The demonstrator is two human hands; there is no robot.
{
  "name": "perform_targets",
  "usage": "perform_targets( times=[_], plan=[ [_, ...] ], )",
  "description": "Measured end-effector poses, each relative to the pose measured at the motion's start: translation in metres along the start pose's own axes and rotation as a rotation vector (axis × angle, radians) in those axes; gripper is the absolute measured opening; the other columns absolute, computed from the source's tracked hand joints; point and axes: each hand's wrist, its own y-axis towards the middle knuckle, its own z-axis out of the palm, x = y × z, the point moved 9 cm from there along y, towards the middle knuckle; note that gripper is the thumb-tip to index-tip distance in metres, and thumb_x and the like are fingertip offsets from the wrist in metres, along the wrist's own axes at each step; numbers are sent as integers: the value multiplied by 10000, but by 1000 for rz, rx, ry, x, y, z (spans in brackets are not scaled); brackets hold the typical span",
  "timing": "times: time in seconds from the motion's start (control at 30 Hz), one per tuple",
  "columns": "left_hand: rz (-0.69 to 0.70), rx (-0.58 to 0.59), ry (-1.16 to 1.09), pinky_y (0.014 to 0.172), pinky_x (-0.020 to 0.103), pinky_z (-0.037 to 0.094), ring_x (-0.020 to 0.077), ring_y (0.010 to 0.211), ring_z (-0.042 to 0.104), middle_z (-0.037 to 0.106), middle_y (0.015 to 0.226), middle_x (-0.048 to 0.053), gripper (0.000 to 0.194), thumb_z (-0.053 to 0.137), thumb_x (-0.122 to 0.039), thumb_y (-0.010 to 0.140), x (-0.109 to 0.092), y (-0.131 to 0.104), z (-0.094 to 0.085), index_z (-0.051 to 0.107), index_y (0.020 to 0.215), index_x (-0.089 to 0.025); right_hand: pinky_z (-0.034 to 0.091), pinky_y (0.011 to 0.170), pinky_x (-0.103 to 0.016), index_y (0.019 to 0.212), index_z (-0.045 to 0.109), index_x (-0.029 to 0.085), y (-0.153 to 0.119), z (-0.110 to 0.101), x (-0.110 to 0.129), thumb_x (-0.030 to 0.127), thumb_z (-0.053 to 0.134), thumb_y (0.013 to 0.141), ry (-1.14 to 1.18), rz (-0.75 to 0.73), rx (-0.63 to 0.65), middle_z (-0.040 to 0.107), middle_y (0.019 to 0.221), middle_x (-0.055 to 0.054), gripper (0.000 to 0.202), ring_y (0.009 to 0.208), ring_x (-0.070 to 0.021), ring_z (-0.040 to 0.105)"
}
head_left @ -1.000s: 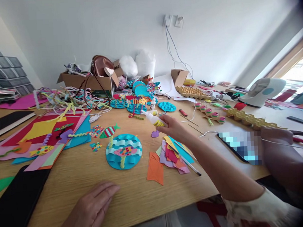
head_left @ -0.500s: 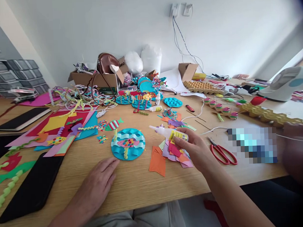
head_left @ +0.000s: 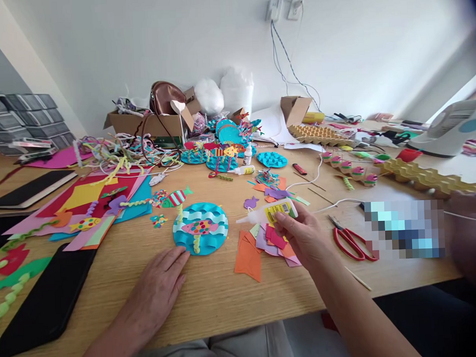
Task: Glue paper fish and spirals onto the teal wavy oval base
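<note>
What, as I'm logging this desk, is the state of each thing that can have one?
Held bottle: nearly level, nozzle leftward
Right hand: gripping it
Disc: lying flat
Left hand: palm down, at disc's edge
White bottle: upright
Second bottle: on its side
Notebook: shut
Scissors: lying flat, seemingly shut
Box: open, filled

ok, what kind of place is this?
Probably a craft workspace: paper scraps and red-handled scissors lie on a wooden table, and the right hand holds a glue-type bottle.

A craft workspace, by its coloured sheets (head_left: 89,196), red-handled scissors (head_left: 341,228), glue bottle (head_left: 277,212) and fish cut-outs (head_left: 201,227).
</note>
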Motion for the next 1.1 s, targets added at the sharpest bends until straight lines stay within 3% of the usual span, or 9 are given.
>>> perform_targets(
  times=[0.13,0.33,0.5,0.7,0.9,1.1],
  plan=[
    [16,-4,19,883,359,499,215,1028,594,620,1162,85,348,384,-234,870,0,-1,2,571,1156,-169,363,435,-200,789,520,196,7,9,2,381,685,662,52,3,41,516,635,36,278,497,-80,474],
    [-16,20,17,908,314,486,194,1041,592,615,1182,46,372,407,-224,857,3,-4,3,531,1208,-216,398,431,-204,855,503,192,18,31,18,437,676,666,-66,22,156,620,783,-28,355,636,-158,632],
    [25,-58,53,883,276,495,195,1023,602,610,1185,50,382,410,-254,863,-1,-7,-3,503,1230,-211,409,435,-207,865,491,199,31,57,32,421,690,639,-221,7,262,613,722,-12,374,638,-153,611],
    [60,-94,129,896,182,449,139,1046,576,590,1198,32,386,398,-190,844,-5,-7,-4,512,1214,-198,395,462,-221,915,534,201,48,88,31,402,691,658,-390,-10,389,599,738,-3,363,627,-132,554],
    [133,-149,154,971,202,388,133,1042,555,618,1135,17,363,405,-169,821,-3,-9,-2,560,1149,-185,424,533,-251,880,587,213,58,114,27,385,706,660,-563,-91,474,628,764,-15,304,685,-160,568],
    [150,-105,114,1028,250,340,150,1095,520,586,1183,4,385,418,-208,829,-1,-16,9,531,1198,-212,433,589,-258,914,599,214,57,129,24,397,680,701,-656,-173,548,645,796,-19,293,708,-157,568]
  ],
)
